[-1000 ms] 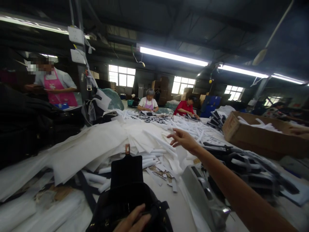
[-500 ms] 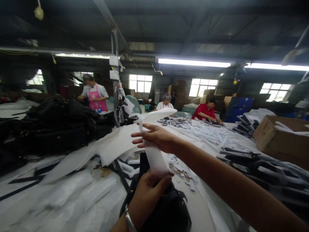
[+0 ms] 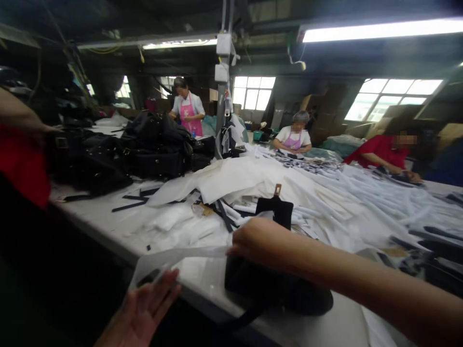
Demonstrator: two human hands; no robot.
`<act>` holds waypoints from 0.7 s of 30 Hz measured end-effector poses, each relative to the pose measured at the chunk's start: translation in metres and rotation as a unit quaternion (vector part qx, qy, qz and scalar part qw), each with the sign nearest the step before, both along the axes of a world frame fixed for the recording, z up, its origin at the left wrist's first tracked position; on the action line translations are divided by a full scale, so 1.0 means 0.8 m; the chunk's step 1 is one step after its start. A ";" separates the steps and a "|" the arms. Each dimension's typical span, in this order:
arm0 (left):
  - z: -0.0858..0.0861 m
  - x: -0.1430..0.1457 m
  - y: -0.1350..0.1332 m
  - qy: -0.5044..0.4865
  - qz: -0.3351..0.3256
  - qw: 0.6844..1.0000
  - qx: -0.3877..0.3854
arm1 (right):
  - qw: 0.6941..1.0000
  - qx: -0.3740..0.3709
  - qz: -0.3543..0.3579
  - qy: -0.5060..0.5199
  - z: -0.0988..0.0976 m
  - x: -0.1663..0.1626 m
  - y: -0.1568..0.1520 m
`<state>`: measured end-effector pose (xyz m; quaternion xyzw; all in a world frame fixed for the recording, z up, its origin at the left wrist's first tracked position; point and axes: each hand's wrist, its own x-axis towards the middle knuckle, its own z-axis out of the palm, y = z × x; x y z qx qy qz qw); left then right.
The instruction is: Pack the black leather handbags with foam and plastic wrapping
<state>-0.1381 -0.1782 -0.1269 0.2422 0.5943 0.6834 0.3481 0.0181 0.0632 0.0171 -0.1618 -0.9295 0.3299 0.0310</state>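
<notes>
A thin, see-through white strip (image 3: 197, 252) stretches between my two hands over the table's front edge. My right hand (image 3: 258, 241) is closed on the strip's right end, directly above a black bag (image 3: 277, 286). The bag lies on the table with a dark strap hanging at its front; its raised flap (image 3: 284, 212) carries a metal-tipped tab (image 3: 278, 189). Lower left, my left hand (image 3: 148, 303) has its fingers stretched out, palm up, with the strip's left end curving against it. Motion blurs both hands.
White sheets (image 3: 235, 176) and pale strips cover the table (image 3: 123, 241). Black bags (image 3: 152, 154) are heaped at the left, near a red-sleeved person's arm (image 3: 21, 113). Co-workers in a pink apron (image 3: 190, 115), a purple apron (image 3: 292, 140) and red (image 3: 376, 149) work behind. A post (image 3: 222, 96) rises centrally.
The view has swung left. My left hand has opened and moved down left, while my right hand has gone from spread fingers to closed on the strip. The strip now runs sideways.
</notes>
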 end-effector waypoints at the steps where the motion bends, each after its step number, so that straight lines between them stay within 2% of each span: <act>1: -0.007 -0.012 -0.014 -0.041 0.040 0.998 0.024 | 0.999 0.011 0.029 -0.014 -0.016 0.010 -0.020; 3: -0.015 -0.027 -0.040 -0.097 0.104 0.990 0.015 | 0.994 0.036 0.086 -0.052 -0.059 0.026 -0.056; 4: -0.017 -0.029 -0.052 -0.111 0.119 0.987 -0.013 | 0.982 0.114 0.126 -0.085 -0.085 0.031 -0.071; 6: -0.020 -0.028 -0.074 -0.122 0.106 0.984 -0.070 | 0.923 0.273 0.207 -0.175 -0.139 0.032 -0.095; 8: -0.022 -0.024 -0.092 -0.146 0.071 0.984 -0.077 | 0.903 0.317 0.202 -0.207 -0.184 0.026 -0.112; 10: -0.026 -0.021 -0.107 -0.162 0.057 0.982 -0.082 | 0.897 0.341 0.180 -0.216 -0.213 0.018 -0.123; 14: -0.047 -0.015 -0.125 -0.180 0.092 0.969 -0.142 | 0.888 0.371 0.157 -0.220 -0.232 0.009 -0.137; 17: -0.071 0.004 -0.125 -0.289 0.097 0.944 -0.125 | 0.888 0.375 0.157 -0.216 -0.234 0.013 -0.141; 21: -0.111 0.053 -0.111 -0.412 0.068 0.900 -0.126 | 0.897 0.361 0.134 -0.215 -0.234 0.030 -0.137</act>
